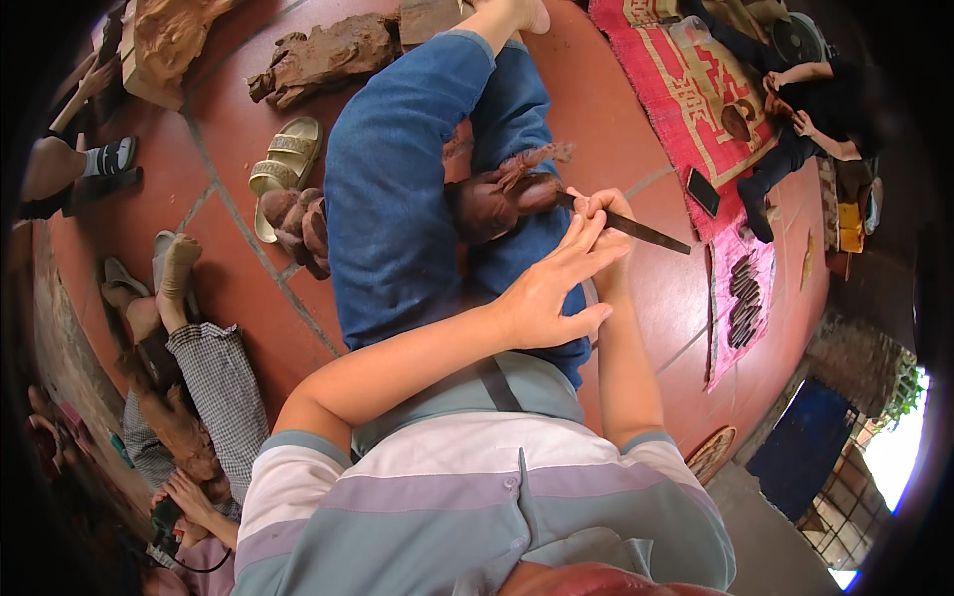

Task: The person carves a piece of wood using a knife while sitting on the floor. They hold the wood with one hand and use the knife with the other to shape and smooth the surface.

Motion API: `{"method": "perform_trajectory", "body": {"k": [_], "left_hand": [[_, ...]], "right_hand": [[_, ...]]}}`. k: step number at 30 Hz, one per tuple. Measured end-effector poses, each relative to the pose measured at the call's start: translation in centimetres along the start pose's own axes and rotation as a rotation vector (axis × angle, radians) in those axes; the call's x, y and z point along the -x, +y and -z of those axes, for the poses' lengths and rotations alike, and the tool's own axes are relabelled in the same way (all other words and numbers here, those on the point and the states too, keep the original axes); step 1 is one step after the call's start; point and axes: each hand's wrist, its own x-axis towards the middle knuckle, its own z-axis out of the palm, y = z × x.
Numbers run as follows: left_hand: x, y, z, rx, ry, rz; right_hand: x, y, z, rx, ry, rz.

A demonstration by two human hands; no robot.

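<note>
A reddish-brown wood carving [497,204] lies across my lap, between and over my jeans-clad legs. Its narrow end points toward my hands. My right hand [608,214] is closed round a long, flat, dark file [651,235], whose one end reaches the carving and whose other end sticks out to the right. My left hand [552,298] is stretched out with the thumb apart, its fingertips against the right hand near the file. Left of my leg shows another rounded reddish-brown carved piece [298,228]; whether it joins the first one, my leg hides.
A tan sandal [288,164] and rough wood pieces [333,60] lie on the red tiles. To the right are a red mat [666,109], a phone [703,192] and a pink cloth [730,343] with several dark tools [745,298]. Other people sit at left and far right.
</note>
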Motion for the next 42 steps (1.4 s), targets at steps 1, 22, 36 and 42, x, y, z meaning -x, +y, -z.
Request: {"method": "perform_trajectory", "body": {"k": [1, 22, 36, 42], "left_hand": [[0.2, 0.2, 0.0, -0.019, -0.012, -0.001], [-0.2, 0.1, 0.6, -0.188, 0.116, -0.076], [1.3, -0.3, -0.6, -0.197, 0.238, -0.095], [-1.2, 0.2, 0.7, -0.115, 0.089, -0.108]], "right_hand": [[0.2, 0.1, -0.3, -0.041, -0.055, -0.001], [-0.5, -0.3, -2.2, 0.132, 0.026, -0.028], [-0.7, -2.2, -3.0, 0.405, -0.167, -0.186], [-2.0, -1.2, -1.7, 0.204, 0.004, -0.196]]}}
